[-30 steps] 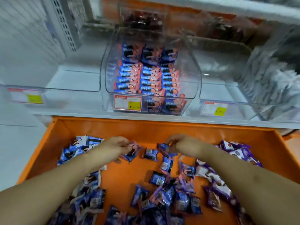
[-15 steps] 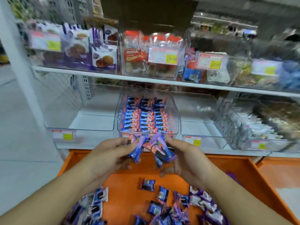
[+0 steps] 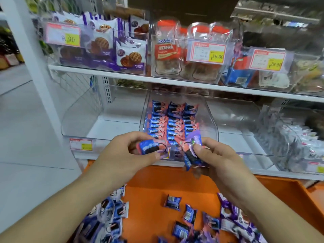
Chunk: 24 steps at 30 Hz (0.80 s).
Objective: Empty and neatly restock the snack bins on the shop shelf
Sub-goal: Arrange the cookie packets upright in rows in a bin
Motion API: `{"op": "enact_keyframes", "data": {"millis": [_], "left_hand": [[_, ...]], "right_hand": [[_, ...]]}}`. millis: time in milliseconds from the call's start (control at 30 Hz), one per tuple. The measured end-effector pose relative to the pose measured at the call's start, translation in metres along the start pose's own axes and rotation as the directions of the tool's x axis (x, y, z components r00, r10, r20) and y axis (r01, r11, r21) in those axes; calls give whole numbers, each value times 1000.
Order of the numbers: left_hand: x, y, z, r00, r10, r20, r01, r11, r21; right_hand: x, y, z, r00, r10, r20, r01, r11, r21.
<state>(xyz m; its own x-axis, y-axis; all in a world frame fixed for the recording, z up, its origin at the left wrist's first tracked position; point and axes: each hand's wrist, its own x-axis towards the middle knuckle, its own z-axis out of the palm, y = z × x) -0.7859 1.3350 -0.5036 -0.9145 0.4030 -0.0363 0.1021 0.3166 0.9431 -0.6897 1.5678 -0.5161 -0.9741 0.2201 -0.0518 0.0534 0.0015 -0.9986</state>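
Note:
My left hand (image 3: 126, 153) pinches a pink-and-blue snack packet (image 3: 149, 147) just in front of the clear middle bin (image 3: 209, 120) on the lower shelf. My right hand (image 3: 217, 158) grips a small bunch of snack packets (image 3: 191, 151), one purple, at the bin's front right. Inside the bin, neat rows of pink-and-blue packets (image 3: 172, 120) stand on edge. Below my arms an orange crate (image 3: 150, 186) holds several loose blue and purple packets (image 3: 182, 223).
A clear bin at the left (image 3: 78, 118) and another right of the middle one (image 3: 245, 123) hold nothing I can see. A bin of grey-white packets (image 3: 289, 137) stands at far right. The upper shelf (image 3: 105, 71) carries bins of biscuit packs and bagged snacks. White floor lies left.
Both hands rose out of the orange crate holding packets and now sit higher, close to the middle bin's front. My view tilted up, so the upper shelf shows.

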Motion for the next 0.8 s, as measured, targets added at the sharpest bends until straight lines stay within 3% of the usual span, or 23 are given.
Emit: {"op": "enact_keyframes", "data": {"millis": [167, 467, 667, 800], "left_hand": [[-6, 4, 4, 996, 86, 22, -86, 996, -7], [-16, 0, 6, 994, 95, 53, -93, 995, -47], [-19, -3, 11, 997, 70, 32, -67, 993, -94], [-19, -3, 16, 997, 71, 35, -68, 993, -95]], "right_hand": [[-1, 5, 6, 999, -35, -7, 35, 998, -46], [-15, 0, 1, 1000, 9, -3, -8, 999, 41], [-19, -6, 0, 997, 58, -47, -48, 980, 193], [-20, -7, -1, 998, 60, -4, -54, 929, 367]]}}
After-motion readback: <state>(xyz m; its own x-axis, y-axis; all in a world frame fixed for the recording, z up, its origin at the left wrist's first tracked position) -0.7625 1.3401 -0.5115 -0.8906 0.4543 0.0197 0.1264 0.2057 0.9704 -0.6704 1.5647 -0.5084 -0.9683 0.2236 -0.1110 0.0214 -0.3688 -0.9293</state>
